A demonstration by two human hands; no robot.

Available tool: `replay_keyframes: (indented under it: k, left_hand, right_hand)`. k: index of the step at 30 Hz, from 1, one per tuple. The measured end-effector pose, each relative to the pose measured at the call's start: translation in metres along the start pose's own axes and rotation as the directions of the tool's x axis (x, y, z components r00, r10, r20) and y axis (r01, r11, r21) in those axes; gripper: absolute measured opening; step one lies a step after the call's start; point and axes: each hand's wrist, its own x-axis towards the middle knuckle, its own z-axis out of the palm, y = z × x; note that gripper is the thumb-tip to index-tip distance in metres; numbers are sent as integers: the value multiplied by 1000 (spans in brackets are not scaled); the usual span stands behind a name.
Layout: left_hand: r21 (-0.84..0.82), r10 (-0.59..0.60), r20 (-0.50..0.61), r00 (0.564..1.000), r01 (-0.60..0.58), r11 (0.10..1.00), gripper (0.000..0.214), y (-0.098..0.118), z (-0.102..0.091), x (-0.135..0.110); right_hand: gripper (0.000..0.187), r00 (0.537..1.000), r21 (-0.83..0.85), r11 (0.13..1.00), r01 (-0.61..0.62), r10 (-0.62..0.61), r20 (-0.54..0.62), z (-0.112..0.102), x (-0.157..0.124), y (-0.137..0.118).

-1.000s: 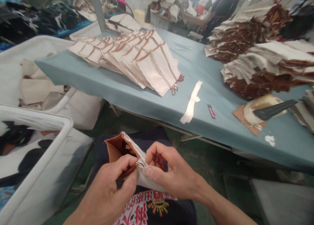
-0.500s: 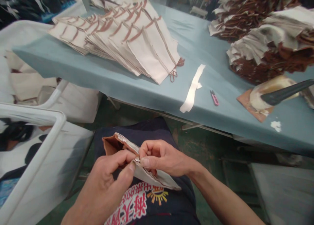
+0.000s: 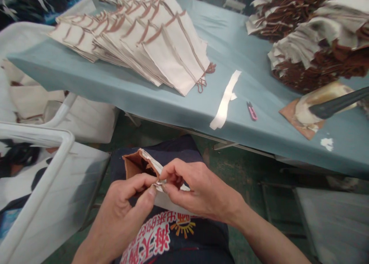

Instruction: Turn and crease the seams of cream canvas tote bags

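Note:
A small pouch-like fabric piece (image 3: 134, 165), white outside and brown inside, lies across my lap with its mouth partly spread. My left hand (image 3: 127, 202) pinches its edge between thumb and index finger. Right beside those fingertips, my right hand (image 3: 196, 187) also pinches the same edge, its fingers curled. The exact spot between the fingertips is too small to make out. Beneath the piece is a dark printed apron (image 3: 161, 237) over my thighs.
On the blue-covered table (image 3: 184, 106) lie a stack of white brown-trimmed pieces (image 3: 173, 56), a white strip (image 3: 226, 100), pink thread snips (image 3: 251, 111) and a glue container with a dark-handled brush (image 3: 328, 106). Brown-and-white piles (image 3: 308, 60) stand right; white bins (image 3: 72, 137) stand left.
My right hand has turned and its fingers curl more over the edge, covering more of the white side. The view has shifted slightly. Both hands keep their pinch.

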Motion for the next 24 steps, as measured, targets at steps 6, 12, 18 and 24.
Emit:
replay_keyframes:
  k: [6,12,18,24]
  left_hand:
    - [-12,33,32,999,-32,999,34,-1,0,1]
    - [-1,28,36,999,-28,1000,34,-8,1,-4]
    - [-14,140,13,990,-140,990,33,-11,-1,-10]
    - [37,133,-100,986,-130,991,26,-12,4,-11]
  right_hand:
    - [11,999,23,999,46,-46,18,-7,4,-5]
    - [11,999,5,1000,5,-5,38,-10,9,-9]
    - [12,995,50,997,-58,62,-82,2,9,-12]
    - [15,982,89,994,-63,77,-174,13,8,-13]
